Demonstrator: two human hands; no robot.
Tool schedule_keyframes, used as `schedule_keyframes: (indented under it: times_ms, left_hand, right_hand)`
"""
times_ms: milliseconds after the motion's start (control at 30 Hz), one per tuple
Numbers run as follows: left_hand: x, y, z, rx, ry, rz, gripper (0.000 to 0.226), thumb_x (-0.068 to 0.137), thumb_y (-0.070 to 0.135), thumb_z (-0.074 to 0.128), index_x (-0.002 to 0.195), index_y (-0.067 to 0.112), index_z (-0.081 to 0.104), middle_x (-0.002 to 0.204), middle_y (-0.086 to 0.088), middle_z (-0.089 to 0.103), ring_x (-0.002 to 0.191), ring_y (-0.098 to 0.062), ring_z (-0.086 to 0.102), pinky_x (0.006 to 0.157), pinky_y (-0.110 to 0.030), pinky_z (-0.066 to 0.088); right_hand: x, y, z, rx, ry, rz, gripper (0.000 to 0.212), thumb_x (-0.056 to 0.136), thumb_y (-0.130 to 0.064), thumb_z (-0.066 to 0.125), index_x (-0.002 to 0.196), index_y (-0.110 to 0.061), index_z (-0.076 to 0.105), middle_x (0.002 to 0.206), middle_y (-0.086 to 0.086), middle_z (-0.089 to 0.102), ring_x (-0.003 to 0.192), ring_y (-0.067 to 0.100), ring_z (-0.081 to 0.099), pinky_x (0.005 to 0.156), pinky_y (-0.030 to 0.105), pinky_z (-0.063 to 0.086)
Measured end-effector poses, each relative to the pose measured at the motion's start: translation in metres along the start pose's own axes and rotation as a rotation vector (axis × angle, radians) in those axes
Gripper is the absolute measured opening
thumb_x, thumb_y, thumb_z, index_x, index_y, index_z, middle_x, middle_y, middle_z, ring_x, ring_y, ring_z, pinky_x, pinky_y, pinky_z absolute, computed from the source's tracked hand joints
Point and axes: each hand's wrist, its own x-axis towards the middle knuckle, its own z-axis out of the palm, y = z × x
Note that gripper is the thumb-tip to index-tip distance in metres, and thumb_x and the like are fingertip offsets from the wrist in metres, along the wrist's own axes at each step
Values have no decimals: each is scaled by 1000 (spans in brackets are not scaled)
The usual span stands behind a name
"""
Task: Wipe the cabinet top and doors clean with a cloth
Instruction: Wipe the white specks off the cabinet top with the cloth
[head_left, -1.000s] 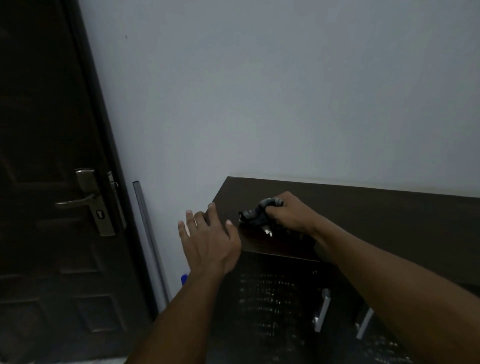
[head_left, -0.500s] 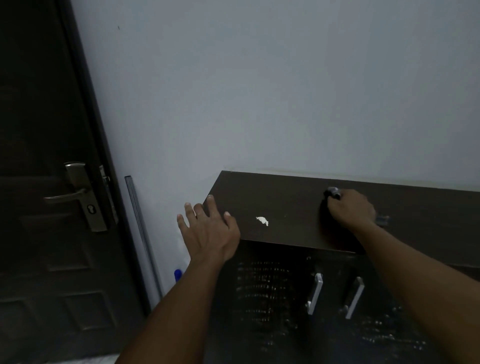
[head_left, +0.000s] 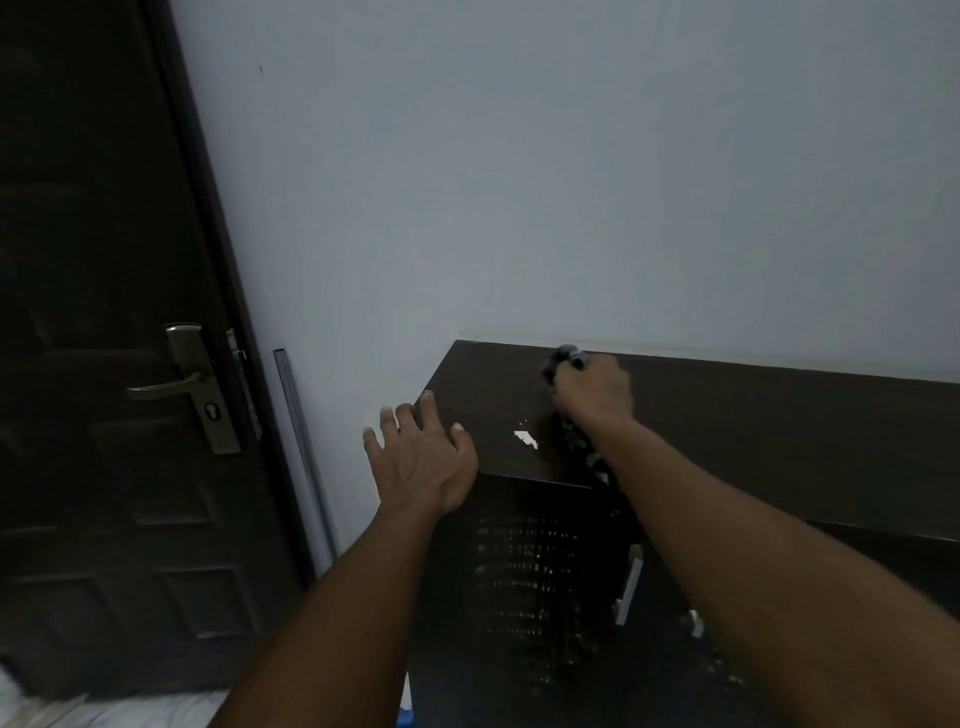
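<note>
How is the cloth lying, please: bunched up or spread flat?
Bunched up: the right hand grips the cloth as a wad on the cabinet top, a tail showing beneath the wrist.

Dark door (head_left: 78, 312), pale wall (head_left: 519, 182)
A metal lever handle (head_left: 171, 387) sits on the door; a grey strip (head_left: 304, 457) leans against the wall nearby.

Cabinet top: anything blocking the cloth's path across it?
Nothing visible stands on the cabinet top. Only the left hand rests on its left corner; a white mark lies between it and the cloth in the right hand.
</note>
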Motion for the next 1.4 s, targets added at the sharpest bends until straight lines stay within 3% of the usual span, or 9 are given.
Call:
schedule_keyframes:
  times_ms: [167,333,500,633,733,933,1133,1233,1400]
  left_hand:
    - [4,3,1,40,0,-10,69,100,57,25,159,24,15,164,-14,28,152,-37,24,123,-59,17]
    - [2,-1,5,-3,83,24,65,98,52,30,155,21,26,153,-15,43,143,-34,37,119,-55,23]
    - [-19,-23,11,-448,292,64,54,101,41,48,147,13,40,142,-11,47,122,-26,55,92,-31,46]
    - [-45,-56,29,-683,111,-19,87,84,70,52,150,18,33,150,-5,41,126,-23,56,89,-28,44]
    - [-46,-79,44,-627,-96,15,90,78,78,57,147,23,37,143,-1,53,125,-21,58,94,-33,48]
    - [-34,-99,54,-542,-252,54,95,71,94,46,140,28,39,135,0,58,120,-22,61,95,-45,56]
    - [-31,-105,55,-538,-333,41,73,86,69,59,139,24,37,134,-4,54,112,-27,63,95,-44,54]
    - [-27,-110,58,-479,-461,9,69,97,46,59,152,16,29,149,-10,46,131,-29,53,107,-42,43]
    - [-25,-115,63,-357,-541,108,77,102,54,42,162,20,8,167,-12,21,148,-30,35,117,-45,33]
  right_hand:
    - [38,50,-62,-154,93,47,44,97,-42,44,93,-3,63,98,20,68,86,38,65,81,45,56]
    - [11,80,-50,-411,155,-17,39,88,-41,43,92,-10,67,101,18,65,89,40,65,84,46,54]
    - [0,65,-37,-386,182,27,41,88,-42,45,90,-9,68,100,18,65,89,40,65,87,48,53]
    - [-10,47,-12,-376,210,47,41,88,-41,46,92,-7,69,102,19,65,91,41,65,87,47,53]
    - [-20,25,18,-368,236,61,40,91,-40,47,98,-7,69,106,19,65,95,41,65,88,46,51]
    - [-34,-23,70,-329,236,101,47,89,-44,44,100,-6,69,110,19,66,95,42,65,90,50,53]
    - [-52,-90,150,-226,166,53,35,93,-33,51,104,-4,68,116,19,67,103,41,66,86,42,50]
    - [-58,-122,186,-137,96,28,34,96,-34,53,110,-5,64,121,17,65,107,39,65,86,39,49]
    - [-60,-140,205,-10,86,-3,28,97,-32,55,104,-6,63,111,13,69,98,34,67,79,36,52]
